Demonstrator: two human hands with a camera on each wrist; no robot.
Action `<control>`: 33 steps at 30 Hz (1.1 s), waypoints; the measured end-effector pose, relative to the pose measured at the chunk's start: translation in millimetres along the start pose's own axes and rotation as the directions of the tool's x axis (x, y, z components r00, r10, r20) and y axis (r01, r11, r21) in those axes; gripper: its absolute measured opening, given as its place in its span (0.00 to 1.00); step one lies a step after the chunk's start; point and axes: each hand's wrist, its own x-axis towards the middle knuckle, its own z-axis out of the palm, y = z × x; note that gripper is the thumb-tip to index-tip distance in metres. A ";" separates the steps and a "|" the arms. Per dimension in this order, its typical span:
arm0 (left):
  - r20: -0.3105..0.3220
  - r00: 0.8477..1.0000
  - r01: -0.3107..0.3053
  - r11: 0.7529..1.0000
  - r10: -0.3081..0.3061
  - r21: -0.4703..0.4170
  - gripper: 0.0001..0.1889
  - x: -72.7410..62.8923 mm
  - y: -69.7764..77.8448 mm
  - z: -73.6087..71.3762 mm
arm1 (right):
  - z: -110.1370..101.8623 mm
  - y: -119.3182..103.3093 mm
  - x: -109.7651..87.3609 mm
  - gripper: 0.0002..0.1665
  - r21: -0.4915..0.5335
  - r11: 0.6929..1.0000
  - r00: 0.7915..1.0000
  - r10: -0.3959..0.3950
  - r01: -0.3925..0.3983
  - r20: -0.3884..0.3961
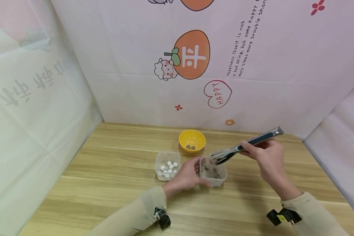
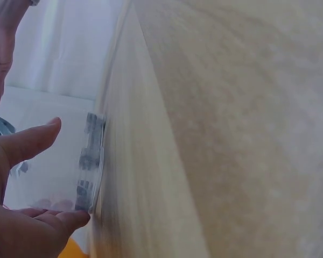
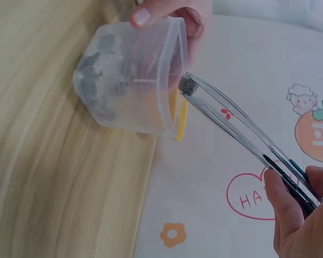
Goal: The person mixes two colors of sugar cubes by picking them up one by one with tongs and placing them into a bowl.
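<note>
My right hand (image 1: 269, 159) grips metal tongs (image 1: 256, 140) with dark handles. Their tips pinch a dark grey cube (image 3: 188, 84) near the rim of a clear plastic container (image 3: 142, 80). Several more dark grey cubes (image 1: 215, 170) lie inside that container. With thumb and fingers on either side, my left hand (image 1: 187, 177) holds the container on the table. Behind it is a yellow bowl (image 1: 191, 133) with two dark grey cubes (image 1: 190, 147) in it. To the left of my left hand stands another clear container (image 1: 160, 157) with several white cubes (image 1: 171, 166).
The wooden table (image 1: 118, 164) meets a printed white cloth backdrop (image 1: 129, 88) at its far edge. White cloth (image 1: 26, 131) also hangs at the left side, and more cloth (image 1: 342, 141) at the right.
</note>
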 end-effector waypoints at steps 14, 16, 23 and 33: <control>0.023 1.000 -0.015 0.999 0.016 -0.031 0.53 1.1 -1.1 -0.8 | 16.6 -4.0 24.8 0.16 0.024 0.996 0.995 0.089 -0.088 -0.043; 0.024 1.000 -0.016 0.999 0.017 -0.031 0.53 1.1 -0.9 -1.2 | 21.8 -3.2 29.1 0.16 0.031 0.996 0.995 0.089 -0.088 -0.047; 0.021 1.000 -0.021 1.000 0.021 -0.023 0.52 1.6 -1.0 -2.5 | 39.0 0.3 42.7 0.17 0.036 0.995 0.992 0.097 -0.094 -0.076; 0.024 0.999 -0.023 0.999 0.024 -0.023 0.51 0.7 0.5 -2.0 | 56.3 9.7 54.4 0.18 -0.043 0.989 0.983 0.134 -0.140 -0.127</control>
